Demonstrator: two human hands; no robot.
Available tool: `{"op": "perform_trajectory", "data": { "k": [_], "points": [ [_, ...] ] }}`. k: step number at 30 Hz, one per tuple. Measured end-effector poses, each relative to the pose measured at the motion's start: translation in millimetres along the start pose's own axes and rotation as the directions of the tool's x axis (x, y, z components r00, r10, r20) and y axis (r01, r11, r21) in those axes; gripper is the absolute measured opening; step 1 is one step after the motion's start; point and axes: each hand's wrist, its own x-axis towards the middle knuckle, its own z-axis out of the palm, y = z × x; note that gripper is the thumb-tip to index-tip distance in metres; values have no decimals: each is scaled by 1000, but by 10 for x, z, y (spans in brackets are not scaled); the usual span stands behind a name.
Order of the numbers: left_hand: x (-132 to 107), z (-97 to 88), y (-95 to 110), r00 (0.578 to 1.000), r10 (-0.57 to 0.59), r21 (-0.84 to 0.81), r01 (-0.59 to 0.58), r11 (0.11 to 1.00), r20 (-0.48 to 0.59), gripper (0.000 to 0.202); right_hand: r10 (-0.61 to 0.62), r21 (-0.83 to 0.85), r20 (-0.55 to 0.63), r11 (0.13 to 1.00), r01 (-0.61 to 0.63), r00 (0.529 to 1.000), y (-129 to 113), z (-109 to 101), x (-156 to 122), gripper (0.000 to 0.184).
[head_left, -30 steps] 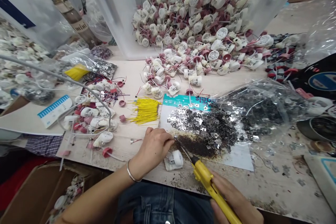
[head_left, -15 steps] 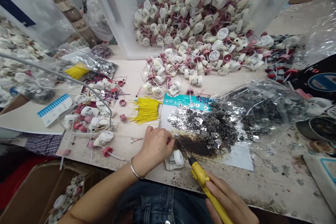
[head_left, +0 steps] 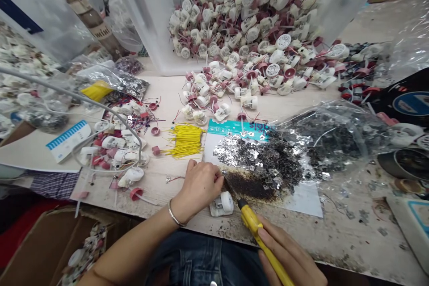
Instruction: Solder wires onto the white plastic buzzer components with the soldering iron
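Note:
My left hand (head_left: 203, 182) is closed in a pinch above the table's front edge; what its fingertips hold is hidden. A red wire with a small metal end (head_left: 168, 179) runs along the table to behind this hand. My right hand (head_left: 290, 250) grips a yellow soldering iron (head_left: 256, 228), its thin tip pointing up and left, close to my left fingertips. Just below those fingertips lies a white plastic part with a round wheel (head_left: 223, 204). Dark brown residue (head_left: 250, 185) covers the card beside the tip.
Small silver metal plates (head_left: 268, 156) are heaped on a card, spilling from a clear bag (head_left: 338, 134). A bundle of yellow wires (head_left: 187, 140) lies left of it. White and pink assemblies (head_left: 244, 22) fill a bin behind. A grey cable (head_left: 136, 134) arches over more parts at left.
The soldering iron and my right hand have shifted slightly left, bringing the tip nearer my left fingertips. My left hand stays almost in place.

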Motion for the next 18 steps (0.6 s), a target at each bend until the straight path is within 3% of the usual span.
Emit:
{"op": "perform_trajectory", "data": {
  "k": [4, 8, 11, 14, 18],
  "points": [
    [-5, 14, 8, 1000, 0, -4, 0, 1000, 2, 25, 12, -18, 47, 1000, -11, 999, -28, -64, 6, 37],
    [-14, 12, 5, 1000, -5, -7, 5, 1000, 5, 24, 64, 25, -68, 998, -62, 996, -27, -5, -14, 39],
    [2, -6, 7, 1000, -12, -16, 12, 1000, 20, 24, 54, 128, -176, 991, -31, 983, -11, 182, 28, 35],
    [20, -26, 21, 999, -21, -8, 21, 1000, 32, 23, 59, 141, -173, 989, -34, 983, -42, 450, 149, 13],
    [-18, -48, 37, 999, -12, -18, 13, 1000, 53, 20, 60, 89, -184, 995, -44, 981, -95, 659, 247, 11]
  ]
}}
